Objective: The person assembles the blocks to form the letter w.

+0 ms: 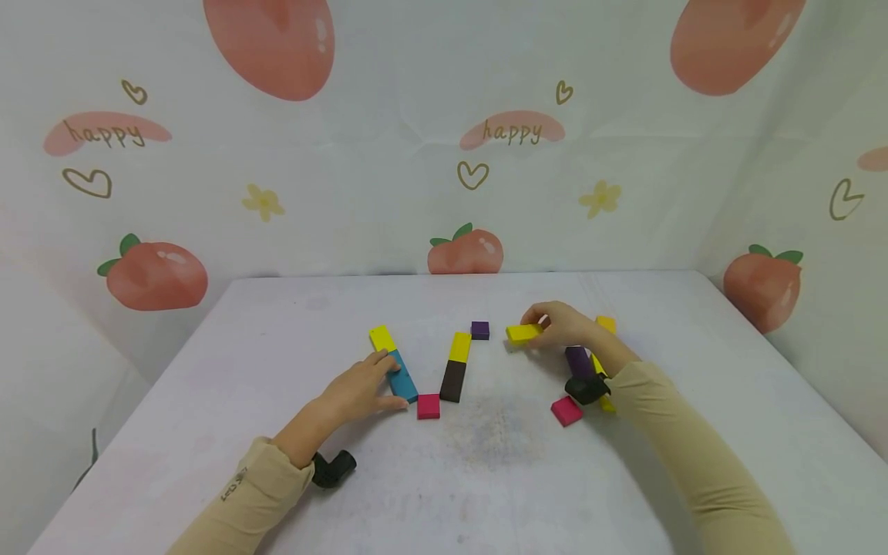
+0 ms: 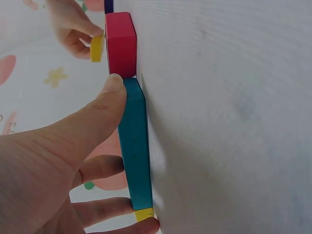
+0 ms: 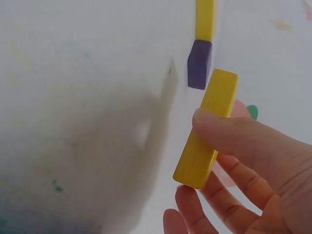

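My left hand rests on a blue block, its thumb at the end beside a square red block and its fingers spread toward a yellow block at the other end. In the left wrist view the thumb touches the near end of the blue block, by the red block. My right hand pinches a long yellow block between thumb and fingers, above the table. In the right wrist view this yellow block is tilted, near a purple block.
A dark brown block joins a yellow block, with a small purple block at its top corner. Under the right forearm lie a dark purple block and yellow pieces; a red square lies nearer.
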Action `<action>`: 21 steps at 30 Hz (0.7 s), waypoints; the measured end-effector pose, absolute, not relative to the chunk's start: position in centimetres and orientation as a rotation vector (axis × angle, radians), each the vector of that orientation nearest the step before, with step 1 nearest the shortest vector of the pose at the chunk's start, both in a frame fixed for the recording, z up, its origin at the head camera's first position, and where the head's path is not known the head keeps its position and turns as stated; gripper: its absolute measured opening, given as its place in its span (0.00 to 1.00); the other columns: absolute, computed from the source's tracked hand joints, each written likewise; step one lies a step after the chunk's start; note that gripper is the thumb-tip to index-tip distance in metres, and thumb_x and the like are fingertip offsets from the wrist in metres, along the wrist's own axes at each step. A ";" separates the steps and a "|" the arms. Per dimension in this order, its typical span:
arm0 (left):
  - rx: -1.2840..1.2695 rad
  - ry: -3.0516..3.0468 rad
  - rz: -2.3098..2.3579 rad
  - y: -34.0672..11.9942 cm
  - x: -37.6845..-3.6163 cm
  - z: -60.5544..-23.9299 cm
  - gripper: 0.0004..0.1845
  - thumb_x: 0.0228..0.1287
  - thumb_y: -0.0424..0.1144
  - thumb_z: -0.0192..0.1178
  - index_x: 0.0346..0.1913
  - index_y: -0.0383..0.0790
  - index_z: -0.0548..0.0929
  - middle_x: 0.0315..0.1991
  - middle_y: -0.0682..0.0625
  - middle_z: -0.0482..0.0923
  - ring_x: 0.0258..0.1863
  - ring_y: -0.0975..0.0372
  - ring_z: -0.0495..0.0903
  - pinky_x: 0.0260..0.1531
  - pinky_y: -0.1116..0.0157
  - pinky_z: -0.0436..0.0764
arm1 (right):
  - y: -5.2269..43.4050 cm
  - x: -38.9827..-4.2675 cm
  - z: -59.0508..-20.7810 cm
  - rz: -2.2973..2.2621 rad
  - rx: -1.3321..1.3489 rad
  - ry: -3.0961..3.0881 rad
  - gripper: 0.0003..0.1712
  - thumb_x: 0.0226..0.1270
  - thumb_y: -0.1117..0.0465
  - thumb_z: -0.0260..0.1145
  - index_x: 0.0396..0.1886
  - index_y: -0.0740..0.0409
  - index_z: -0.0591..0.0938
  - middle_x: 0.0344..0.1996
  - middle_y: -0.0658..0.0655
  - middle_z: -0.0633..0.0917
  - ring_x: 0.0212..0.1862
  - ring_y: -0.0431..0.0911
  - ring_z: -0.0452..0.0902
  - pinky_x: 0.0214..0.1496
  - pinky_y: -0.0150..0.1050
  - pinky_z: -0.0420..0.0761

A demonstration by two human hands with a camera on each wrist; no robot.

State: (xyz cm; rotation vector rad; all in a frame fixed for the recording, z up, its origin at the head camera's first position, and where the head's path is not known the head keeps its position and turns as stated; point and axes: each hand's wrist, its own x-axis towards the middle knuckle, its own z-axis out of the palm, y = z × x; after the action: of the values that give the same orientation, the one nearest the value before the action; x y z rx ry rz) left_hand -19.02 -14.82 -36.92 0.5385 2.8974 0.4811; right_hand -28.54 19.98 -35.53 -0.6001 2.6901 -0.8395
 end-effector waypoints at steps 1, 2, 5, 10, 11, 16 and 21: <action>0.539 2.897 0.480 -14.8 -19.0 -36.9 0.32 0.53 0.50 0.67 0.57 0.36 0.72 0.66 0.33 0.62 0.60 0.39 0.69 0.58 0.46 0.73 | 19.9 -28.5 -35.4 -0.842 -0.612 2.691 0.19 0.54 0.63 0.69 0.46 0.63 0.78 0.46 0.63 0.80 0.48 0.55 0.74 0.55 0.48 0.77; 0.540 2.897 0.481 -14.8 -19.0 -36.9 0.32 0.53 0.50 0.67 0.57 0.35 0.72 0.66 0.33 0.62 0.60 0.39 0.69 0.58 0.46 0.72 | 19.8 -28.4 -35.4 -0.845 -0.622 2.691 0.19 0.54 0.63 0.69 0.46 0.63 0.78 0.46 0.63 0.80 0.48 0.55 0.74 0.55 0.48 0.77; 0.543 2.896 0.481 -14.8 -19.0 -36.9 0.32 0.53 0.50 0.67 0.57 0.35 0.72 0.66 0.33 0.62 0.61 0.39 0.69 0.58 0.46 0.73 | 19.5 -28.3 -35.2 -0.857 -0.647 2.693 0.18 0.55 0.64 0.69 0.46 0.64 0.78 0.45 0.63 0.80 0.48 0.56 0.74 0.56 0.50 0.77; 0.535 2.891 0.479 -14.8 -19.0 -36.9 0.32 0.53 0.50 0.67 0.57 0.36 0.72 0.66 0.33 0.62 0.61 0.40 0.69 0.58 0.46 0.73 | 19.0 -28.1 -35.0 -0.871 -0.671 2.691 0.17 0.55 0.65 0.68 0.44 0.65 0.78 0.42 0.63 0.80 0.47 0.54 0.74 0.56 0.49 0.77; 0.533 2.891 0.478 -14.8 -19.0 -36.9 0.33 0.53 0.50 0.67 0.57 0.36 0.72 0.66 0.33 0.62 0.61 0.40 0.69 0.58 0.46 0.73 | 18.9 -28.1 -35.0 -0.872 -0.670 2.692 0.16 0.55 0.65 0.69 0.44 0.64 0.78 0.42 0.62 0.80 0.46 0.53 0.74 0.55 0.48 0.77; 0.538 2.891 0.482 -14.8 -19.0 -36.9 0.32 0.53 0.50 0.67 0.57 0.36 0.72 0.66 0.33 0.62 0.61 0.40 0.69 0.58 0.46 0.73 | 18.4 -27.7 -34.5 -0.862 -0.653 2.704 0.16 0.54 0.65 0.69 0.42 0.64 0.78 0.41 0.62 0.81 0.43 0.52 0.74 0.53 0.47 0.78; 0.542 2.893 0.487 -14.8 -19.0 -36.8 0.32 0.53 0.50 0.67 0.57 0.36 0.72 0.66 0.33 0.63 0.61 0.40 0.69 0.58 0.46 0.73 | 17.7 -27.4 -34.2 -0.848 -0.611 2.713 0.16 0.55 0.64 0.69 0.42 0.64 0.77 0.42 0.63 0.81 0.44 0.53 0.75 0.54 0.47 0.78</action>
State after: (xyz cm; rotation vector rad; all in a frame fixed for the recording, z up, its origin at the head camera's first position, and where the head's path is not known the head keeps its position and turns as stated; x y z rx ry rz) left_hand -18.96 -14.83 -36.80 0.5416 2.8927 0.4873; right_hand -27.36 17.70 -34.18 -0.6105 2.7130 -0.8478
